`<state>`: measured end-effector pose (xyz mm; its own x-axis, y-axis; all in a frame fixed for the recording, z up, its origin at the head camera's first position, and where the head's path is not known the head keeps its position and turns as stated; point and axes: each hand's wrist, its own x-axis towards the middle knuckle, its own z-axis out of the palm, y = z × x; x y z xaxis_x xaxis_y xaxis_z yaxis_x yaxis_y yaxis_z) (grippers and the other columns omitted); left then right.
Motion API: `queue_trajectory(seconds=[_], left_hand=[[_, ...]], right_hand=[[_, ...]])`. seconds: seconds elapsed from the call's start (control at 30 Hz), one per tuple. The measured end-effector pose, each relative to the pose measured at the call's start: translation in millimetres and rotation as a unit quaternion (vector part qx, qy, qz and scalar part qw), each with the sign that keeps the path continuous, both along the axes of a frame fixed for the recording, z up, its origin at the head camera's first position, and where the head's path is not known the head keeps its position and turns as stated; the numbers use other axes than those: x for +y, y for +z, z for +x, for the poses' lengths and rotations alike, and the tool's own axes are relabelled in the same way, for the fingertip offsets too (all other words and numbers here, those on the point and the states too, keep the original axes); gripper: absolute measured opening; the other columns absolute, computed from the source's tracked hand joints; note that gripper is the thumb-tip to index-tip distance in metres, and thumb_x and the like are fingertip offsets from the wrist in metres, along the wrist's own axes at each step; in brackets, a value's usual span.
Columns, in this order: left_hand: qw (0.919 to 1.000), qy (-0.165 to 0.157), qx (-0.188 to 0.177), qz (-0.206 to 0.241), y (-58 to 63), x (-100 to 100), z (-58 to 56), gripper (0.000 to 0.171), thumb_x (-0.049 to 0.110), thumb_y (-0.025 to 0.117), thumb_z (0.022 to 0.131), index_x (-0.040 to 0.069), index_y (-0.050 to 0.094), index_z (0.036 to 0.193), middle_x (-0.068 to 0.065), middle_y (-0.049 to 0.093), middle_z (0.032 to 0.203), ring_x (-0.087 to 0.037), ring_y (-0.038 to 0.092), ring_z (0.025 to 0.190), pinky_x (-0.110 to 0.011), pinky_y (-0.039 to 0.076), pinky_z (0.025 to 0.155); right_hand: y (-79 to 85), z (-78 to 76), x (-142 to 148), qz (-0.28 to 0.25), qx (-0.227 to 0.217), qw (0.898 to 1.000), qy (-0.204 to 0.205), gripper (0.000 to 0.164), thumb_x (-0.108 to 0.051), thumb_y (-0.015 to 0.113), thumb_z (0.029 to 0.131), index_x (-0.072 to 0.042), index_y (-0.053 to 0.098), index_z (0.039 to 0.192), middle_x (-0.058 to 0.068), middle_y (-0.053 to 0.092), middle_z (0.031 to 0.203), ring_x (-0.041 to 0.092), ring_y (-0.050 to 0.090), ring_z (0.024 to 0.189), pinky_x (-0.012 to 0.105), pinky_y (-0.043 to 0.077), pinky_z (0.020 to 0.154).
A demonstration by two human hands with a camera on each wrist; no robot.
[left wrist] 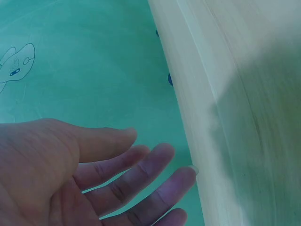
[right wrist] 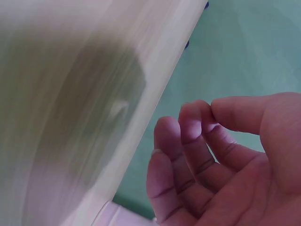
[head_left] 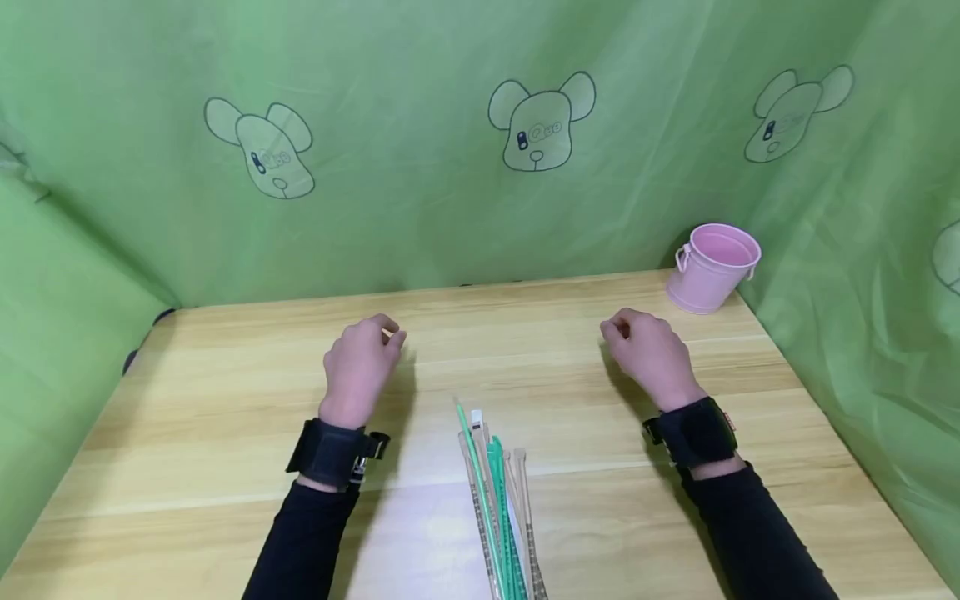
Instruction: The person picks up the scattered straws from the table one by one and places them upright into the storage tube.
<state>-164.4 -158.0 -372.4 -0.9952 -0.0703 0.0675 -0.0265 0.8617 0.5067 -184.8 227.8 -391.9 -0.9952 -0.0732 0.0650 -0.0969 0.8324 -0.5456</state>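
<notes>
Above the left half of the wooden table, my left hand [head_left: 360, 362] hangs with loosely bent fingers and holds nothing. The left wrist view shows its thumb apart from the fingers [left wrist: 160, 188]. My right hand [head_left: 651, 354] hovers on the other side, empty too, its fingers loosely curled with the thumb near the index finger in the right wrist view. Between the forearms lies a bundle of thin wrapped straws [head_left: 480, 492], several in printed paper and some green; its near end runs out of the head view. A pink bucket [head_left: 705, 279] stands just beyond the right hand.
The wooden table [head_left: 187, 400] is bordered at the back and both sides by a green cloth [head_left: 405, 167] printed with bear heads. The bucket stands at the table's back right corner, close to the cloth. Both wrists wear black straps [head_left: 697, 433].
</notes>
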Motion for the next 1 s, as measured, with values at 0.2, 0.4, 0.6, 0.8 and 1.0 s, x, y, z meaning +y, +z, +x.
queue_trajectory(seconds=[0.2,0.4,0.6,0.8,1.0], left_hand=[[0.9999,0.0,-0.011,0.002,-3.7,0,0.6,0.028,0.024,0.065,0.108,0.002,0.074,0.122,-0.014,0.077,0.096,-0.021,0.06,0.056,-0.038,0.047,0.051],[0.9997,-0.009,-0.023,0.003,-4.8,4,-1.5,0.029,0.027,0.063,0.109,0.004,0.074,0.123,-0.012,0.076,0.097,-0.019,0.058,0.055,-0.037,0.045,0.052],[0.9993,-0.008,-0.035,0.0,-7.2,4,-0.9,0.03,0.027,0.061,0.11,0.004,0.074,0.124,-0.012,0.076,0.099,-0.02,0.057,0.055,-0.037,0.044,0.051],[0.9992,-0.008,-0.04,-0.007,-7.5,1,-0.2,0.03,0.027,0.061,0.11,0.004,0.074,0.124,-0.013,0.077,0.101,-0.021,0.063,0.062,-0.04,0.048,0.054],[0.9986,-0.007,-0.052,-0.003,-8.0,0,-1.6,0.031,0.027,0.061,0.11,0.004,0.074,0.126,-0.013,0.077,0.103,-0.022,0.064,0.065,-0.041,0.05,0.056]], right_hand=[[-5.6,-11.3,35,-0.042,0.017,0.998,-0.044,0.041,-0.035,0.052,0.112,0.002,0.067,0.122,0.017,0.069,0.096,0.033,0.064,0.081,0.047,0.05,0.072],[-8.2,-24.6,76,-0.172,0.054,0.972,-0.15,0.067,-0.039,0.064,0.106,0.007,0.035,0.144,0.032,0.048,0.134,0.046,0.053,0.121,0.058,0.046,0.099],[-9.7,-37.9,96,-0.225,0.066,0.94,-0.249,0.082,-0.04,0.076,0.095,-0.008,0.019,0.145,0.021,0.019,0.151,0.04,0.029,0.141,0.054,0.031,0.12],[-13.2,-51.2,110,-0.225,0.058,0.94,-0.251,0.122,-0.042,0.079,0.093,-0.017,-0.015,0.167,0.02,-0.009,0.17,0.041,-0.001,0.156,0.052,0.007,0.127],[-15.0,-57.1,108,-0.295,0.057,0.928,-0.222,0.123,-0.031,0.079,0.095,-0.019,-0.019,0.167,0.014,-0.004,0.176,0.024,0.005,0.16,0.036,0.006,0.127]])
